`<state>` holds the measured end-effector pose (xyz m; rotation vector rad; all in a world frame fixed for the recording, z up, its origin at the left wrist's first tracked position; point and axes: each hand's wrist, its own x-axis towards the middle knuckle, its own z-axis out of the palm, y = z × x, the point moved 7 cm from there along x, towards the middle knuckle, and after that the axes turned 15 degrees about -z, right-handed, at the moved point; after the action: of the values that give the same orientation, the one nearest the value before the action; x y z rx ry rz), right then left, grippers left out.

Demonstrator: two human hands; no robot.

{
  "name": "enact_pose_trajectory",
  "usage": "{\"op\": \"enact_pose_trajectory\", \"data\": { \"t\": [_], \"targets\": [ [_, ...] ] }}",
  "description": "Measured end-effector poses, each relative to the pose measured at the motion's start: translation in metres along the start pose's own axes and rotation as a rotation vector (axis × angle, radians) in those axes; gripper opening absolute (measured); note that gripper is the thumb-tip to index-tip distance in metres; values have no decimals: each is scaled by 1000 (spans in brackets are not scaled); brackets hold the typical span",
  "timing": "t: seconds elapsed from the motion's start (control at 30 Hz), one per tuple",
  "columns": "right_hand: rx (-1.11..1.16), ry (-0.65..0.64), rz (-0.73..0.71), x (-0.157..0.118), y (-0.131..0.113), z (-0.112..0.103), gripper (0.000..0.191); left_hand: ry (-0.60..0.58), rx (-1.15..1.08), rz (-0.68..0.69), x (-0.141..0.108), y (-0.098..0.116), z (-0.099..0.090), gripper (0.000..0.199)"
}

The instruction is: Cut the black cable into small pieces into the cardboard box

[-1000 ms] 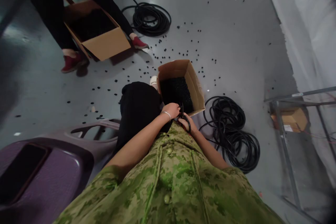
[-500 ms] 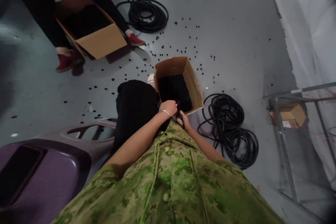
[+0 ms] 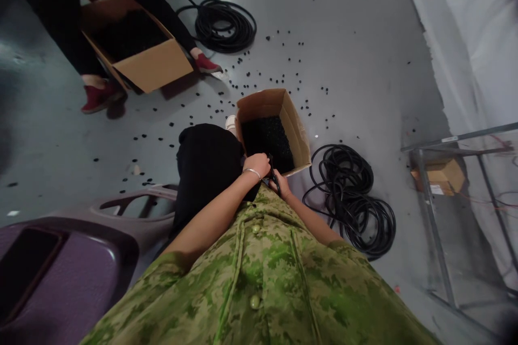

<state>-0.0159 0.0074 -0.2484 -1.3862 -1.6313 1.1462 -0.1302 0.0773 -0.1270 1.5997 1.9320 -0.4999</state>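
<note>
My left hand, with a silver bracelet at the wrist, is closed at the near edge of an open cardboard box. What its fingers hold is too small to make out. Just to the right, my right hand is wrapped round a dark tool that looks like scissors or pliers. Both hands are close together above my lap. Many small black pieces fill the lower part of the box.
Another person's legs straddle a larger cardboard box at upper left. Coiled black cables lie beyond, and more coils at right. Black bits dot the floor. A purple chair bears a dark phone-like slab; a metal frame stands right.
The whole view has shifted slightly. The dark tool between my hands looks narrower than before, and my right hand is turned a little; both hands stay close together.
</note>
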Motion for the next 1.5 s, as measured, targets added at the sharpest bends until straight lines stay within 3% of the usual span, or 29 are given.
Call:
{"op": "enact_pose_trajectory", "data": {
  "t": [0.43, 0.73, 0.9, 1.1, 1.3, 1.5],
  "targets": [
    [-55, -56, 5, 7, -4, 1, 21, 28, -44, -30, 2, -2, -3, 38],
    [221, -72, 15, -7, -27, -9, 31, -37, -71, 19, -5, -2, -1, 34],
    [268, -40, 33, -6, -32, -14, 28, -87, -26, 60, -9, 2, 2, 37],
    [123, 26, -23, -3, -23, -7, 28, -72, -20, 25, -5, 0, 4, 38],
    [-19, 48, 46, -2, -11, -6, 27, -35, -41, 11, -3, 0, 5, 36],
    [-149, 15, 88, 0, -33, -23, 38, -31, -131, 65, -9, 0, 7, 44]
  ]
}}
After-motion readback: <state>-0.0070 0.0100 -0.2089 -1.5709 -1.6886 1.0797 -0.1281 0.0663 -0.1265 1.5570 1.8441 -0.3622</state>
